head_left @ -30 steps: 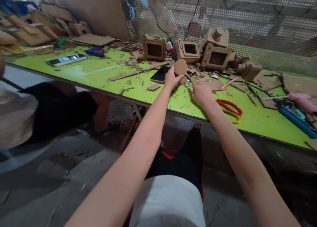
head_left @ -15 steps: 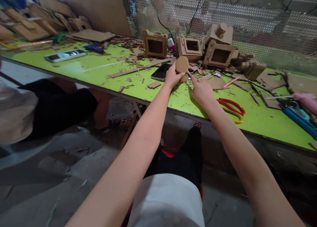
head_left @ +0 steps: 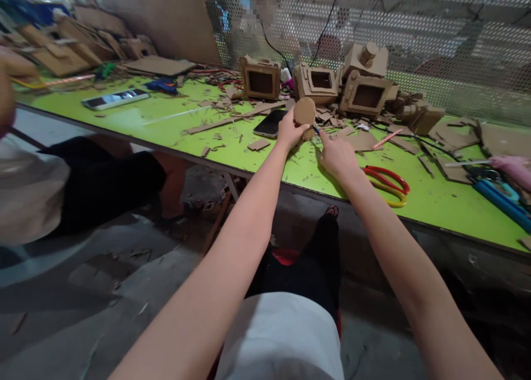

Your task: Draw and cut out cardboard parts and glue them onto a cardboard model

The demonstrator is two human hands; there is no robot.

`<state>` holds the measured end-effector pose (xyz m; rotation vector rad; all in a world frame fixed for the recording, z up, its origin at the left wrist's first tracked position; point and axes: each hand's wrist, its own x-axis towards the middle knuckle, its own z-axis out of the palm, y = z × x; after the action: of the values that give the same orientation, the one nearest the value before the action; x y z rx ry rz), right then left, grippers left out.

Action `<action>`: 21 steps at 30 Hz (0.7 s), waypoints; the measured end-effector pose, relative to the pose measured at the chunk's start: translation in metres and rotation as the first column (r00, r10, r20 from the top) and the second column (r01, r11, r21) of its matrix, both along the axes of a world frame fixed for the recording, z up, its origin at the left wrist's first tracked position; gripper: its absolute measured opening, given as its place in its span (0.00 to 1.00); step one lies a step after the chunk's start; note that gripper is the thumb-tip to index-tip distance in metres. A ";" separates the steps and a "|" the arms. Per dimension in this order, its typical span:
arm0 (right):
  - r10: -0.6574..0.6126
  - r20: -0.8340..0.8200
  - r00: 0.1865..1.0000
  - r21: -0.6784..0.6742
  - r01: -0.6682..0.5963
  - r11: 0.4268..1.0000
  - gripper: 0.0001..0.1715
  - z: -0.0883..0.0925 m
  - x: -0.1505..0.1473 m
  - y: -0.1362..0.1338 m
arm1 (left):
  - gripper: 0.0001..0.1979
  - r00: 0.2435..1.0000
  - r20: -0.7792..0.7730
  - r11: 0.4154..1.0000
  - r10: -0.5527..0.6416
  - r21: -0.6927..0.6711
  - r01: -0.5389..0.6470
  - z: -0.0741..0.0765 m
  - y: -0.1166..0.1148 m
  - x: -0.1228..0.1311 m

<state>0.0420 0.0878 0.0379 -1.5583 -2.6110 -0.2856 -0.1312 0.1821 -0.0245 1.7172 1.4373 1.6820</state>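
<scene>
My left hand (head_left: pixel 289 130) is closed on a round cardboard piece (head_left: pixel 305 111), its flat disc face turned toward me, just above the table. A further bit of cardboard shows under the disc, partly hidden by my fingers. My right hand (head_left: pixel 339 154) grips a slim dark blue tool (head_left: pixel 317 130), its tip at the lower right edge of the cardboard piece. Most of the tool is covered by my fingers, so I cannot tell its kind. A black phone (head_left: pixel 267 124) lies left of my left hand. Scissors with red and yellow handles (head_left: pixel 388 183) lie beside my right wrist.
Cardboard boxes with framed openings (head_left: pixel 261 80) line the back of the green table (head_left: pixel 166 126), with scraps strewn around. At right lie a pink glue gun (head_left: pixel 512 170) and a blue-handled tool (head_left: pixel 501 204). A co-worker (head_left: pixel 95 183) sits at left, near another phone (head_left: pixel 115 98).
Both hands stay nearly in place at the round cardboard piece. The view has shifted slightly, and more of the co-worker's arm shows at the left edge.
</scene>
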 end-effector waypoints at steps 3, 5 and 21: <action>0.000 -0.011 1.000 0.010 0.001 1.000 0.37 -0.001 0.002 0.000 | 0.29 1.000 0.012 1.000 0.002 0.001 -0.002 0.001 -0.001 0.002; -0.005 -0.012 1.000 0.017 0.005 1.000 0.37 -0.001 0.002 0.001 | 0.29 1.000 0.018 1.000 0.008 0.004 -0.008 0.001 -0.001 0.002; -0.061 0.038 0.997 0.060 0.059 0.996 0.39 -0.001 -0.001 -0.006 | 0.28 1.000 0.010 1.000 0.015 0.002 -0.015 -0.002 0.003 -0.002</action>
<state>0.0408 0.0822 0.0365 -1.6304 -2.5631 -0.3975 -0.1330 0.1851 -0.0265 1.7016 1.4478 1.6981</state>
